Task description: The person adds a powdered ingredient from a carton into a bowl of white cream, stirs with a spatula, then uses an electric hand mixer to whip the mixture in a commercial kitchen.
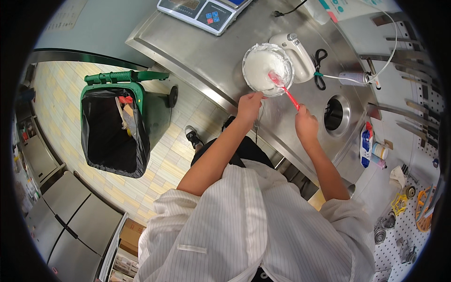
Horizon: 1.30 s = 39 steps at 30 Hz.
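Note:
A round bowl (245,74) of white creamy mixture (259,67) stands on the stainless steel counter, its rim smeared with white. At the bowl's near edge, my left hand (250,105) grips the rim. My right hand (306,121) holds the handle of a red spatula (291,98), whose blade rests in the mixture on the bowl's right side and is partly coated. Right behind the bowl lies a white electric hand mixer (297,58), its cord tied in a black bundle beside it.
A weighing scale (208,16) sits at the counter's far left, near a black plug (277,13). To the right are a round metal-rimmed opening (347,116), a spray can (352,78) and wall-mounted knives (405,113). A green bin (141,98) with a black liner stands on the floor at left.

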Motion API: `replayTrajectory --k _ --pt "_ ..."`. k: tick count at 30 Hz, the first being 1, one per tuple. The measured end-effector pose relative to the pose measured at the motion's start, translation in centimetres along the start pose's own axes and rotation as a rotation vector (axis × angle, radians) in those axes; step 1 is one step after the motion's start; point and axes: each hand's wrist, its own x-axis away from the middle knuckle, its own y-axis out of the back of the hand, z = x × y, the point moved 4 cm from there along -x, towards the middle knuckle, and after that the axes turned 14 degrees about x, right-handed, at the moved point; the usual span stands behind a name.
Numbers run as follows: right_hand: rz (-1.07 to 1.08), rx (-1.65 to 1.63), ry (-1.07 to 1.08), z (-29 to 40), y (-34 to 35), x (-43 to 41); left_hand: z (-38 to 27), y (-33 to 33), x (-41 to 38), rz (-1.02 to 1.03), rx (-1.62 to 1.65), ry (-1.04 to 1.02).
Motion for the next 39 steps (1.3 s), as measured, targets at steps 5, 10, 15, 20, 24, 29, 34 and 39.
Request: replayTrajectory --k 5,10,15,20,24,29,34,39 --pt "-0.123 0.071 0.011 -0.8 0.6 -0.2 -0.2 0.2 0.1 -0.014 -0.012 -0.016" --pt "-0.031 0.122 0.08 -1.1 0.8 -0.2 -0.7 0.5 -0.1 -0.043 -0.011 -0.046" --pt "0.052 0.103 0.162 -1.7 1.5 -1.1 -1.7 1.4 -0.2 -0.162 -0.117 -0.157" --pt "0.127 0.144 0.357 -2.8 5.9 -5.4 -3.9 2.9 -0.8 -0.24 -0.371 -0.35" --pt "0.043 0.3 0.634 -2.0 10.5 -12.3 -5.7 3.4 -1.6 -0.256 -0.543 -0.458" --pt "-0.162 0.454 0.95 1.2 14.6 -17.7 -7.6 3.1 -1.9 -0.191 -0.7 -0.455" --pt "-0.119 0.586 1.064 5.3 15.5 -21.1 -8.4 3.5 -2.9 -0.149 -0.818 -0.485" --pt "-0.192 0.605 1.151 6.6 15.4 -21.3 -9.1 3.4 -2.9 -0.065 -0.861 -0.453"
